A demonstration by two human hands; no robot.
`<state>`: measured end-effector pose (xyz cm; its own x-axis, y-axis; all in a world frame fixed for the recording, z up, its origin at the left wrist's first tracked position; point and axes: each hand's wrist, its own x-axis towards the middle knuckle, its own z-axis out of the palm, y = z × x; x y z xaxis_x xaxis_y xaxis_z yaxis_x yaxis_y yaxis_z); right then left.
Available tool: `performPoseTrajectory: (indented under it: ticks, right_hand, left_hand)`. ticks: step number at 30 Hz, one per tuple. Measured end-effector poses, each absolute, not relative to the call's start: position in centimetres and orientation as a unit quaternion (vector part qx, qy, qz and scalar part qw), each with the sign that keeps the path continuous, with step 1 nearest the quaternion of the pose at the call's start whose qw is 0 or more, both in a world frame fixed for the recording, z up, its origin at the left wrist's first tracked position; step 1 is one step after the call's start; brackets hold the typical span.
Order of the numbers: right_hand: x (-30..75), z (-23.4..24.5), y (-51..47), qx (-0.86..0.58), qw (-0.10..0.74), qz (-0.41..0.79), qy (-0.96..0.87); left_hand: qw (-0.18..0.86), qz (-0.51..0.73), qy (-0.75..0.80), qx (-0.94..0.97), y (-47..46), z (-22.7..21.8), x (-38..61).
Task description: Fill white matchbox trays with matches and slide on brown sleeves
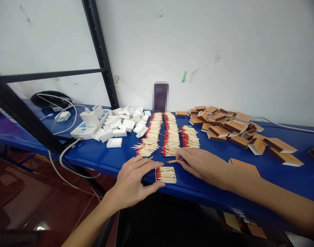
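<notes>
A white matchbox tray (174,180) near the shelf's front edge holds many red-tipped matches lying side by side, heads to the left. Thumb and index finger of my left hand (132,180) grip this tray at its left end, front and back. Just behind the tray's right end, my right hand (194,163) pinches a few matches (172,161), their red heads pointing left. Beyond my hands lie a left row of matches (152,133), a middle row (170,133) and a shorter right row (190,136).
A heap of empty white trays (126,120) lies left, one lone tray (114,142) before it. Brown matchbox sleeves (224,123) are piled right; one sleeve (243,166) lies beside my right forearm. A power strip (87,125) with cables sits by a black post (100,51).
</notes>
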<state>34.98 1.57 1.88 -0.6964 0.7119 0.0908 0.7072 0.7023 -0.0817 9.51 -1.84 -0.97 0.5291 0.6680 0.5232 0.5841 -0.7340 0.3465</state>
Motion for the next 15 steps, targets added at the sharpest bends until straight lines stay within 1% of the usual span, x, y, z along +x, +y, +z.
performPoseTrajectory:
  ticks: [11, 15]
  right_hand:
    - [35.11, 2.17, 1.42, -0.400, 0.036, 0.068, -0.913]
    - [35.06, 2.41, 1.74, -0.394, 0.041, 0.080, -0.914]
  left_hand:
    - [0.063, 0.328, 0.358, 0.872, -1.83, -1.10, 9.52]
    - [0.063, 0.328, 0.357, 0.873, -1.77, -1.20, 9.48]
